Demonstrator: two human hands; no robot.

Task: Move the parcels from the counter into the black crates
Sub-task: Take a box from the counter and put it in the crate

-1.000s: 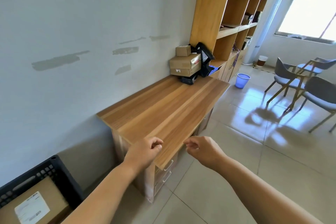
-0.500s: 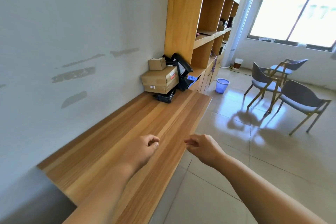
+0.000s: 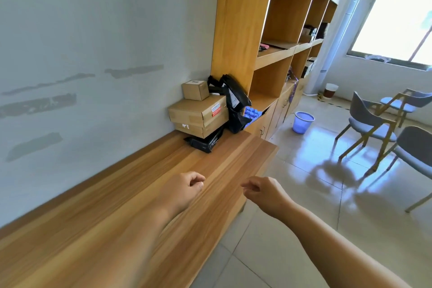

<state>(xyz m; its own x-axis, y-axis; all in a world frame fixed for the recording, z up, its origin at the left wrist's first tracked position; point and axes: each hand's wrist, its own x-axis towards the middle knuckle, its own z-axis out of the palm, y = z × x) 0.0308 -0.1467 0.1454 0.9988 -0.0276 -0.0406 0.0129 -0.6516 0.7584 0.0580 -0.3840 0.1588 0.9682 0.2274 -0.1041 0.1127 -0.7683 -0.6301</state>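
I'm reaching both empty, loosely curled hands, left hand [image 3: 184,188] and right hand [image 3: 264,192], toward the parcels [image 3: 198,114] stacked at the counter [image 3: 145,194]'s far end, probably taking the small top box [image 3: 195,90] first so nothing topples.

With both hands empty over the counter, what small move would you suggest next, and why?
Probably reach forward to the small box topping the stack: both the left hand and right hand are loosely curled, holding nothing, well short of the parcels at the counter's far end.
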